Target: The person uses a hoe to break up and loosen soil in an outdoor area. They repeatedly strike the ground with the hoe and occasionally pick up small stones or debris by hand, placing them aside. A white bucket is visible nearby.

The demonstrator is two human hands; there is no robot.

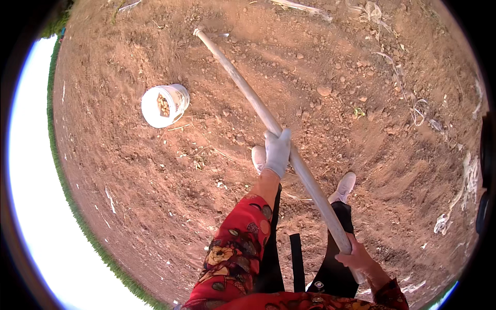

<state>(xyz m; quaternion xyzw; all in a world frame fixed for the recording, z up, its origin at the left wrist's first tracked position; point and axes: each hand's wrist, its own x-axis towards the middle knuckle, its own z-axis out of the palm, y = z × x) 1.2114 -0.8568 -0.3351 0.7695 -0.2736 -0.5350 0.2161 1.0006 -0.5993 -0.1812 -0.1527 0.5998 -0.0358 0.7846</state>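
A long wooden handle of what looks like a hoe runs slantwise across the view, from far left of centre to near right. Midway along it, my left hand, in a white work glove, is closed around the wood. My bare right hand grips the pole near its butt end, which pokes out below the fingers. At the far end, a thin sliver of a metal blade shows at the soil; the rest of the head is hidden or blurred.
A white plastic bucket, holding small tan tubers or nuts, stands left of the handle. Loose brown soil with clods stretches all around. Torn plastic film lies at the right. My shoes are on either side of the handle.
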